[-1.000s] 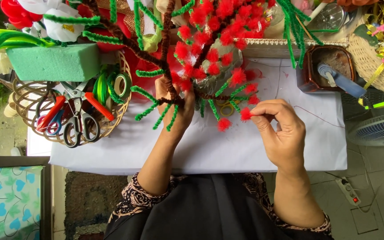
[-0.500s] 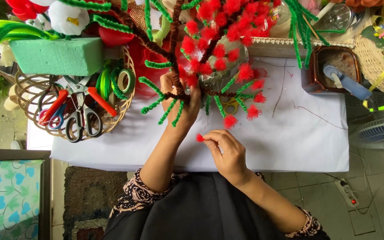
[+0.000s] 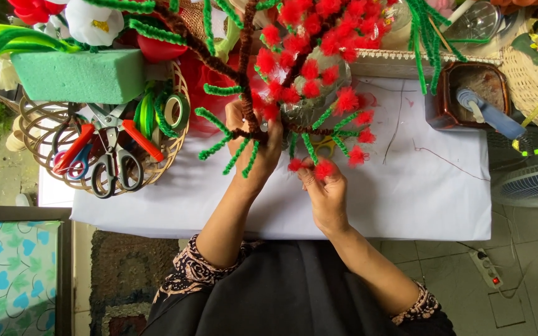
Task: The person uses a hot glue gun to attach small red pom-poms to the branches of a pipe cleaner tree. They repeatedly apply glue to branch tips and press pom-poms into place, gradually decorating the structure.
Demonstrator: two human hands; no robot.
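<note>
A craft tree of brown pipe-cleaner branches (image 3: 244, 74), green fuzzy twigs (image 3: 216, 144) and many red pom-pom blossoms (image 3: 309, 37) stands on the white table cover (image 3: 406, 199). My left hand (image 3: 253, 146) grips the brown trunk low down. My right hand (image 3: 325, 190) pinches a small red pom-pom (image 3: 324, 168) at the tip of a lower branch, close beside the left hand.
A wicker basket (image 3: 169, 165) at left holds scissors (image 3: 114, 168), red-handled tools, green tape rolls and a green foam block (image 3: 82, 76). A brown tray (image 3: 443, 106) with a blue glue gun (image 3: 490, 115) sits at right. A fan (image 3: 533, 183) and power strip (image 3: 487, 267) are on the floor.
My right hand moved from the table's front up and left to the lower branch, carrying the red pom-pom to it. The left hand kept its hold on the trunk.
</note>
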